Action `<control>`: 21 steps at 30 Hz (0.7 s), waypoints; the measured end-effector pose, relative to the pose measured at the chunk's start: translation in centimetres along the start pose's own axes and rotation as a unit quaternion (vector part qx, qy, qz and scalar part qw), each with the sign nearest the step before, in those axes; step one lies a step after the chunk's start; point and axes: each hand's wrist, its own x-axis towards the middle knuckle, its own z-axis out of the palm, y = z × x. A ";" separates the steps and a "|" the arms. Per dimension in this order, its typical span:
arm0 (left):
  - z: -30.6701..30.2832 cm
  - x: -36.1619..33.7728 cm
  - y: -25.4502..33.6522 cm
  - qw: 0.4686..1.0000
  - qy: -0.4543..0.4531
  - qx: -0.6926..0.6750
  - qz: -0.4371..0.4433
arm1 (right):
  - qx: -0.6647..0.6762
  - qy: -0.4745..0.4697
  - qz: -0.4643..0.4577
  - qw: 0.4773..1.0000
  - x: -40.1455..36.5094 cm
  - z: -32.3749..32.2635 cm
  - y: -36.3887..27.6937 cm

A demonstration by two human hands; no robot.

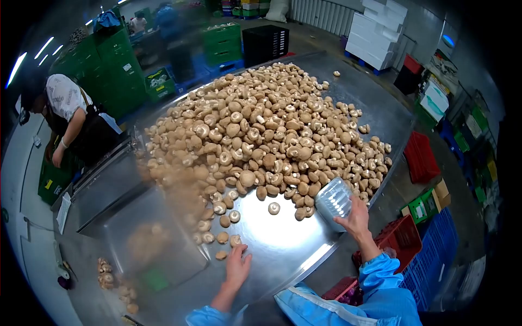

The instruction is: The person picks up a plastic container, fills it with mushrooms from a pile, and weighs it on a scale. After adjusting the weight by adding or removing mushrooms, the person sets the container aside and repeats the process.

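Note:
Brown shiitake mushrooms [261,125] lie in a large heap on the metal table [272,244], caps and pale stems facing all ways. At the heap's near right edge, my right hand [356,220] grips a stack of clear plastic trays [330,204], its fingers around the right side. My left hand [237,269] is low over the table's near part, thumb apart from the fingers. Its fingertips are right at a loose mushroom [235,240]. A single mushroom [274,208] lies stem up on bare metal between my hands.
Part of the left view is smeared. A person [68,114] stands at the left by a green crate [54,176]. Red crates [399,239] and a blue pallet [435,261] sit at my right. White foam boxes [375,35] and stacked green crates [223,43] stand behind the table.

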 end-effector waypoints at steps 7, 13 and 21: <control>-1.1 -0.1 -1.9 0.992 0.067 0.088 0.060 | 0.001 -0.007 -0.003 1.000 0.4 1.1 1.1; -2.2 0.2 0.3 0.996 0.069 0.040 0.031 | -0.005 0.013 -0.016 1.000 -0.1 0.9 0.3; 1.2 -4.2 2.9 0.997 -0.079 -0.006 0.012 | -0.015 0.039 -0.002 0.999 -1.4 -0.2 -1.6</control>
